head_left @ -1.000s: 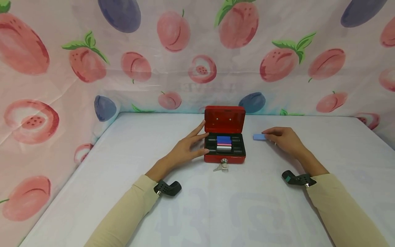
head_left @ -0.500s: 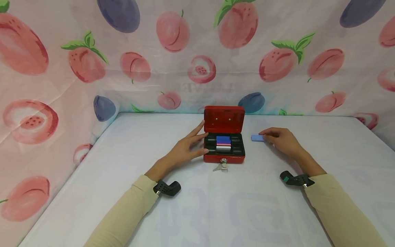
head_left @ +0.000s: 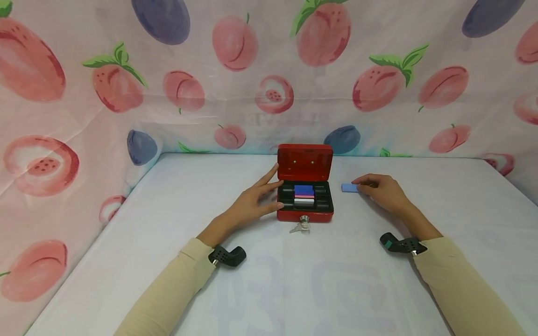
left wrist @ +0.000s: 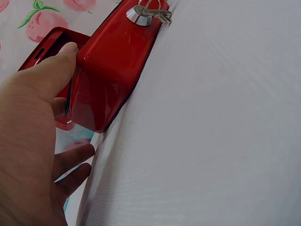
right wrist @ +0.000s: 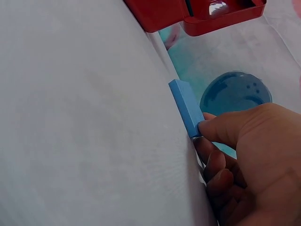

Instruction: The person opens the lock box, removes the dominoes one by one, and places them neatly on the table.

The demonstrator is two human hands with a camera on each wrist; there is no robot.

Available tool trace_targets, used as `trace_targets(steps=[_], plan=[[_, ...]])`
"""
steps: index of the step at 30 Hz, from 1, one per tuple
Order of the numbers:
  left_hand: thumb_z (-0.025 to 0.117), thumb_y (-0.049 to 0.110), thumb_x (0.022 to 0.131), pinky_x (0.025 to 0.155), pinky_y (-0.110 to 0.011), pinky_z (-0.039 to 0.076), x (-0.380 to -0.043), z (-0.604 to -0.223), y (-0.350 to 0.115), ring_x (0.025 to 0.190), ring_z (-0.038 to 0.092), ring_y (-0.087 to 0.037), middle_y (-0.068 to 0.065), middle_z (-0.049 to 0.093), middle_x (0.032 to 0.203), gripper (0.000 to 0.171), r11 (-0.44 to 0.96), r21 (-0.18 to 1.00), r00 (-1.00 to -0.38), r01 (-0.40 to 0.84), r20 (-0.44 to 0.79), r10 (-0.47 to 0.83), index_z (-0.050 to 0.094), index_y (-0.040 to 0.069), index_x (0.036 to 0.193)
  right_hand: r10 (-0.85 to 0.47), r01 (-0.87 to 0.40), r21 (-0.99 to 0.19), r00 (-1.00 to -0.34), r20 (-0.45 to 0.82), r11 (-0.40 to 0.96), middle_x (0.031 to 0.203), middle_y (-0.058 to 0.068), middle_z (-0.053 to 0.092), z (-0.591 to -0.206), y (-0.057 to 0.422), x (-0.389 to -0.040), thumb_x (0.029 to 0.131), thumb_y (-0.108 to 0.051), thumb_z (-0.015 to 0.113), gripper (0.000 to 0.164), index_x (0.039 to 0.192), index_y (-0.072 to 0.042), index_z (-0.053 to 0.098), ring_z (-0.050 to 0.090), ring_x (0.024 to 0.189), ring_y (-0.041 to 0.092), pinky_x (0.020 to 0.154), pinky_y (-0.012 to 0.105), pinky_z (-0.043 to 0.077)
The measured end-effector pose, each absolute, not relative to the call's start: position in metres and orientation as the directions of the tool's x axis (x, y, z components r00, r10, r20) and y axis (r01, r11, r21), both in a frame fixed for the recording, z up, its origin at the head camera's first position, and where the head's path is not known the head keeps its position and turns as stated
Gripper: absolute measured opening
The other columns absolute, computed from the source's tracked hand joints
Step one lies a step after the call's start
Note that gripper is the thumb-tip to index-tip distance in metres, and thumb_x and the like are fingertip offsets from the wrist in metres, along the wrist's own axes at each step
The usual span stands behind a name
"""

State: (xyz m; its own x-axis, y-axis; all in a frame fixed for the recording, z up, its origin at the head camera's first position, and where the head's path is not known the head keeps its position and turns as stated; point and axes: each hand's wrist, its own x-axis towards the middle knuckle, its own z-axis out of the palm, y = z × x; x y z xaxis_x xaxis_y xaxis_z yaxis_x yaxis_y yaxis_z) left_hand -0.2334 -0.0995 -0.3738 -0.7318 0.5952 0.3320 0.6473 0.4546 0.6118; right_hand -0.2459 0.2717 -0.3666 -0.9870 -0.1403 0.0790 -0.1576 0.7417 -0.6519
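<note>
A small red cash box stands on the white table with its lid raised. In its black tray lie a blue block, a thin pink piece and a white-and-grey piece. My left hand rests against the box's left side, fingers spread and thumb on the front corner. Right of the box, my right hand pinches one end of a light-blue rectangular block between thumb and fingers. That block is at the tabletop; whether it touches the cloth I cannot tell.
Keys hang from the lock at the box's front. A white cloth covers the table. Behind and to the left rises a fruit-printed curtain. Both wrists wear black camera mounts.
My right hand has shifted slightly left, toward the box, with the light-blue block in its fingers. The left hand keeps its place against the box.
</note>
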Motion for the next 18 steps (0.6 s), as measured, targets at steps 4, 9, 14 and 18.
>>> trace_targets(steps=[4,9,14,18], plan=[[0.067,0.034,0.09,0.11,-0.042,0.028,-0.2332,-0.3739,-0.0994,0.142,0.013,-0.004,0.016,0.005,0.158,0.064,0.449,0.616,-0.731,0.647,0.336,0.594,0.044,0.008,0.144,-0.142,-0.162,-0.648,-0.986,0.084,0.744,0.118,0.018,0.06,-0.3679,0.2723,-0.2467,0.098,-0.018,0.053,0.027,0.117,-0.006,0.066,0.05,0.102,0.031,0.089,0.048,0.04],[0.067,0.034,0.09,0.11,-0.043,0.028,-0.2332,-0.3739,-0.0996,0.142,0.013,-0.005,0.015,0.006,0.159,0.064,0.444,0.611,-0.725,0.655,0.344,0.596,0.044,0.007,0.143,-0.139,-0.163,-0.643,-0.986,0.089,0.748,0.117,0.018,0.06,-0.369,0.2724,-0.2471,0.098,-0.019,0.053,0.027,0.117,-0.006,0.066,0.05,0.1,0.031,0.088,0.047,0.041],[0.067,0.035,0.09,0.11,-0.043,0.028,-0.2329,-0.3734,-0.0994,0.142,0.014,-0.005,0.014,0.006,0.159,0.064,0.444,0.611,-0.725,0.655,0.345,0.596,0.044,0.007,0.143,-0.137,-0.166,-0.637,-0.986,0.095,0.752,0.118,0.018,0.06,-0.3706,0.2723,-0.2477,0.099,-0.019,0.052,0.027,0.118,-0.006,0.066,0.051,0.102,0.031,0.089,0.049,0.041],[0.067,0.035,0.09,0.109,-0.043,0.028,-0.2327,-0.373,-0.0994,0.142,0.014,-0.005,0.015,0.006,0.159,0.064,0.447,0.611,-0.727,0.654,0.342,0.596,0.044,0.007,0.143,-0.138,-0.17,-0.632,-0.985,0.1,0.756,0.119,0.019,0.06,-0.3714,0.2726,-0.2479,0.099,-0.019,0.052,0.027,0.118,-0.006,0.066,0.051,0.102,0.032,0.09,0.05,0.041]])
